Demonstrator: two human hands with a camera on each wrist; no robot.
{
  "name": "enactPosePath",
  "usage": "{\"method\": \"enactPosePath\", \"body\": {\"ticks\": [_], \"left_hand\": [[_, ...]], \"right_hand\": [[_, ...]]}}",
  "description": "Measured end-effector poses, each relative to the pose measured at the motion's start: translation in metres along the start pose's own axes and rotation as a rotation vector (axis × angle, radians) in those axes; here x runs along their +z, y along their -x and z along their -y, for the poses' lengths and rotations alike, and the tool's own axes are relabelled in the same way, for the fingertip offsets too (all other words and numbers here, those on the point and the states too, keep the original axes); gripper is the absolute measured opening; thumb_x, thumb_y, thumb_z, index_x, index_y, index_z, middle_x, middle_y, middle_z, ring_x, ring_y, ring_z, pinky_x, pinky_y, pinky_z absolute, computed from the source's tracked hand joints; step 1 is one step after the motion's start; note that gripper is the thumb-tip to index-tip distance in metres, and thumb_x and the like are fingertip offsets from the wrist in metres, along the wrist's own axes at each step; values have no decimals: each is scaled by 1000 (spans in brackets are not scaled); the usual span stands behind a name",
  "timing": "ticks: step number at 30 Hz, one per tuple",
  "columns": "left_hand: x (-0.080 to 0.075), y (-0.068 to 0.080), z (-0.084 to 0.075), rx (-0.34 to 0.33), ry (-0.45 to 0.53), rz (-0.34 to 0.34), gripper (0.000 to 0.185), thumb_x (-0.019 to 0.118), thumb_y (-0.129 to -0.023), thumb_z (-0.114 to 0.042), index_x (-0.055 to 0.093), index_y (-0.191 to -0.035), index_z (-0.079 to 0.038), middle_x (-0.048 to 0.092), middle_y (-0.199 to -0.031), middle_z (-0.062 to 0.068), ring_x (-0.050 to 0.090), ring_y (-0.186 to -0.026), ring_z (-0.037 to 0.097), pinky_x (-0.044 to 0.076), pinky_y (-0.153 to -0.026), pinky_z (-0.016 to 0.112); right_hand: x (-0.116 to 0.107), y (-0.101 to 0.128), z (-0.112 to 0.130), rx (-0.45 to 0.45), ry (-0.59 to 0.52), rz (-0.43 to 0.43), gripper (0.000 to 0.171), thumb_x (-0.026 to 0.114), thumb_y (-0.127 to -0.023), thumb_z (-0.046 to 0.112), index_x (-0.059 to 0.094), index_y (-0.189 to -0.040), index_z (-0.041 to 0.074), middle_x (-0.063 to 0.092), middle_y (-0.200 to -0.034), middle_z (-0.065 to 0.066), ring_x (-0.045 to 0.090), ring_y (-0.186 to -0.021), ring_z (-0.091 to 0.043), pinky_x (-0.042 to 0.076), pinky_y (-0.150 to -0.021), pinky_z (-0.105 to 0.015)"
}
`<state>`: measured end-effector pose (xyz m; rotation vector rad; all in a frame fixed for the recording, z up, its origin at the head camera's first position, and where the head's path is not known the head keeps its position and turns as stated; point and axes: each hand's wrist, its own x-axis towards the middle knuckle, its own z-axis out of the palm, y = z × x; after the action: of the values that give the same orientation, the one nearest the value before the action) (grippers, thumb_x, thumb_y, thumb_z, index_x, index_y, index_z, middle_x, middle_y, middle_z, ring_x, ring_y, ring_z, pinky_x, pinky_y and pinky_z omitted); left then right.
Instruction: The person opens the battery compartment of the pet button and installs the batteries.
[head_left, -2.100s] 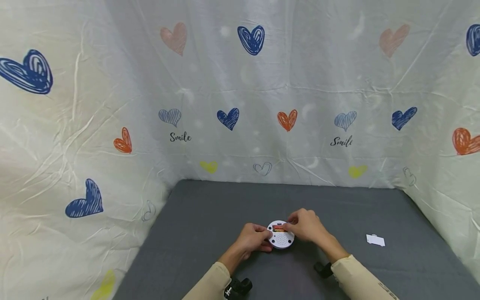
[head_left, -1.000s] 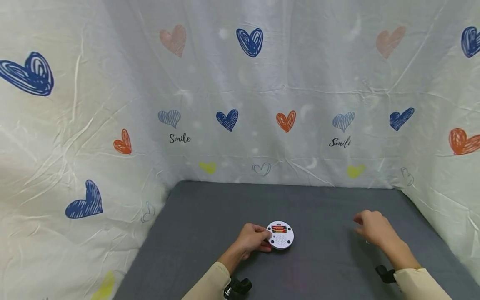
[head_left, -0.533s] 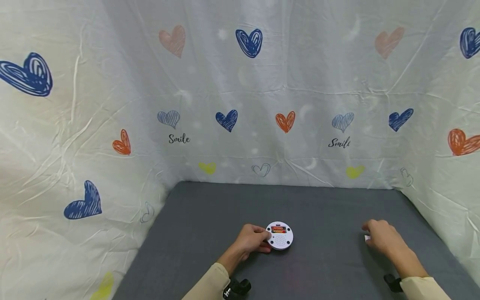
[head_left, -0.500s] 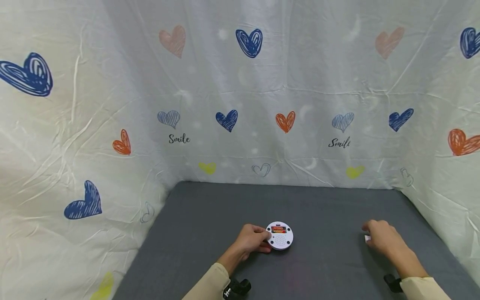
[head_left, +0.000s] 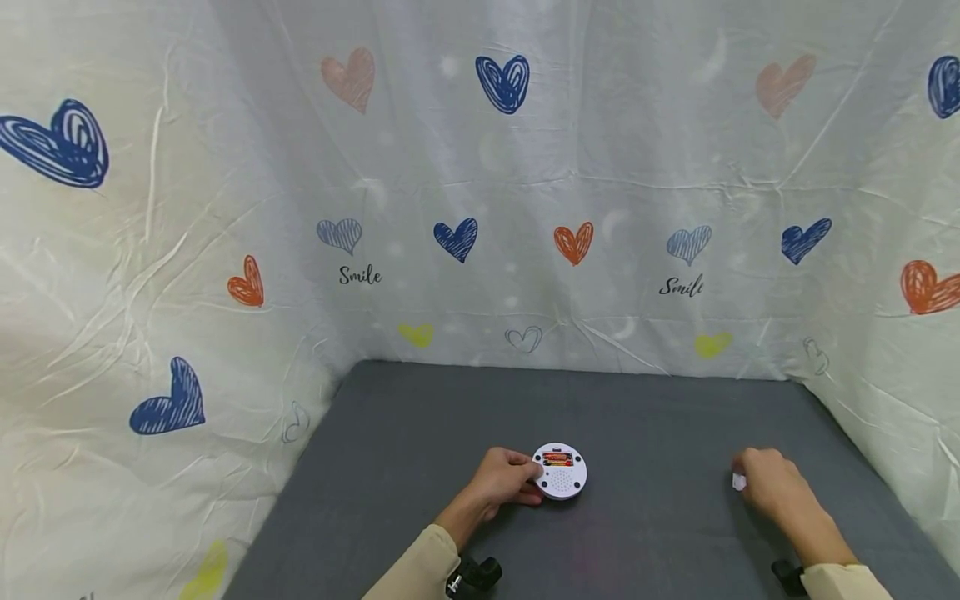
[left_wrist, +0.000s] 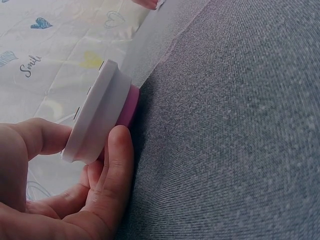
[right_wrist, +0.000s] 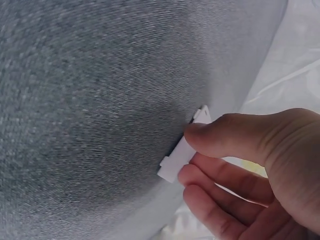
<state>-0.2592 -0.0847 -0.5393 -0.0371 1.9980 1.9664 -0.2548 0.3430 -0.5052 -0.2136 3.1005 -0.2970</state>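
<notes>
A round white device (head_left: 562, 482) with a pink underside lies on the grey cloth, its battery side facing up. Red-orange batteries (head_left: 557, 459) sit in its uncovered compartment, above a patch of small speaker holes. My left hand (head_left: 498, 483) pinches the device's left edge, thumb on top and fingers beneath, as the left wrist view also shows. Off to the right, my right hand (head_left: 772, 492) pinches a small white battery cover (right_wrist: 181, 156) between thumb and fingers. In the right wrist view the cover is tilted on edge, close to the cloth; its tabs show at the rim.
Grey cloth (head_left: 450, 408) covers the table. A pale curtain (head_left: 630, 150) printed with hearts and the word Smile hangs behind it and along both sides. A black wrist camera (head_left: 474, 575) is strapped to the left forearm.
My right hand has left the device, moved right to the white battery cover on the cloth, and taken hold of it. The left hand and the device have stayed in place.
</notes>
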Motion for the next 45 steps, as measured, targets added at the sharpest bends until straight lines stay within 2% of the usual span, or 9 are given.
{"method": "enactPosePath", "body": {"ticks": [8, 18, 22, 27, 34, 45], "left_hand": [[0, 0, 2, 8, 3, 3, 26, 71, -97, -1, 70, -118, 14, 77, -96, 17, 76, -73, 18, 72, -69, 35], [0, -1, 3, -1, 10, -3, 27, 71, -97, -1, 70, -119, 14, 77, -96, 16, 76, -72, 18, 71, -68, 33], [0, 0, 3, -4, 8, 0, 26, 71, -97, -1, 71, -118, 14, 77, -95, 16, 76, -73, 18, 72, -69, 34], [0, 0, 3, 2, 8, -3, 25, 71, -98, -1, 71, -118, 14, 77, -95, 16, 76, -73, 18, 72, -69, 35], [1, 0, 3, 8, 8, -6, 22, 71, -98, 0, 71, -115, 13, 77, -93, 15, 75, -72, 18, 71, -67, 34], [1, 1, 1, -5, 0, -7, 23, 71, -97, -1, 71, -116, 13, 77, -95, 16, 76, -72, 18, 71, -68, 33]], "right_hand": [[1, -1, 3, 74, 7, 73, 19, 77, -85, -7, 77, -103, -3, 77, -103, -25, 73, -92, -46, 62, -74, -65], [1, 0, 0, 13, 12, 46, 19, 85, -84, 2, 78, -102, -2, 78, -101, -22, 75, -90, -43, 63, -75, -65], [1, -5, 6, -61, -4, -15, 16, 85, -83, 6, 78, -97, 0, 78, -93, -16, 73, -82, -34, 63, -70, -59], [-8, -13, 28, -176, -4, -136, 14, 88, -83, 9, 79, -92, 5, 73, -84, -3, 65, -74, -19, 58, -64, -47], [-20, -24, 60, -297, -35, -285, 15, 86, -80, 7, 81, -95, 7, 75, -87, -2, 67, -76, -18, 59, -66, -45], [-27, -42, 103, -406, -104, -319, 18, 83, -83, 3, 82, -100, 9, 76, -91, 0, 69, -81, -18, 62, -71, -43]]}}
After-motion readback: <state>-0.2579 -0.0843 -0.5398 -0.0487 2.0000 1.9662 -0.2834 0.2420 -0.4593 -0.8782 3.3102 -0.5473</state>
